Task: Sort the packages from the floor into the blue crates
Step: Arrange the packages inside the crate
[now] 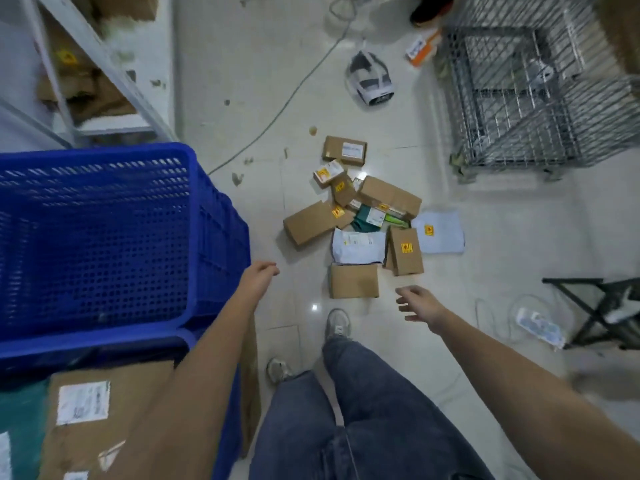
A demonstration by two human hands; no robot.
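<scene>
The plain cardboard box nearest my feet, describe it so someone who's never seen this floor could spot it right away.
Start at the pile of packages on the floor tiles, right of the blue crate. At the pile's near edge, just ahead of the forward shoe, lies the plain cardboard box, below a white mailer bag. Unlike neighbouring boxes, its top shows no yellow sticker or label.

A single wide-angle view looks from the person's head steeply down at the pale tiled floor, from standing height. Straight lines bow toward the edges. Both bare forearms reach into the picture from the bottom, the left hand and the right hand in the lower middle. The heap of brown cardboard packages lies near the centre, well below the lens. The perforated blue plastic crate fills the left side, much nearer to the camera.
</scene>
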